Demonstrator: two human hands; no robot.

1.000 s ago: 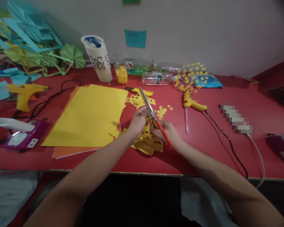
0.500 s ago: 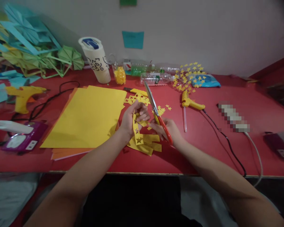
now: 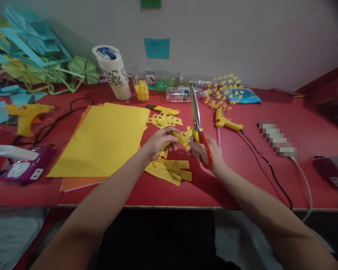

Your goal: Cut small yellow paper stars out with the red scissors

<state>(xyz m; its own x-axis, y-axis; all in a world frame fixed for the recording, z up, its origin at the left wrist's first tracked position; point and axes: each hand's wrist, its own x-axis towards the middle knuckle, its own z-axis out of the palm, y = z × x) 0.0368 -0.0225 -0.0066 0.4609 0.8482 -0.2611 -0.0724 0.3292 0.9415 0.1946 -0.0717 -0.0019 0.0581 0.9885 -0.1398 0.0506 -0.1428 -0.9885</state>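
My left hand (image 3: 159, 144) pinches a yellow paper strip (image 3: 180, 138) that reaches across toward the right hand. Below its fingers part of another yellow strip with cut-outs (image 3: 163, 153) shows, mostly hidden. My right hand (image 3: 204, 150) grips scissors (image 3: 196, 116) with red and yellow handles, blades pointing up and away from me. Its fingertips are close to the strip's right end; whether they touch it I cannot tell. Loose paper stars (image 3: 188, 132) lie behind the hands. Star-punched scraps (image 3: 163, 119) sit farther back, and plain yellow strips (image 3: 171, 172) lie nearer me.
Yellow sheets (image 3: 104, 138) cover the left of the red table (image 3: 124, 195). Behind are a utility knife (image 3: 167, 110), a white tumbler (image 3: 114, 73) and plastic bottles (image 3: 178, 94). Glue guns (image 3: 228, 123) lie at both sides, cords trailing. A star cluster (image 3: 222, 92) stands back right.
The scissors have moved right and turned more upright with my right hand. My left hand has rolled over, and the star-punched strip has dropped lower behind its fingers.
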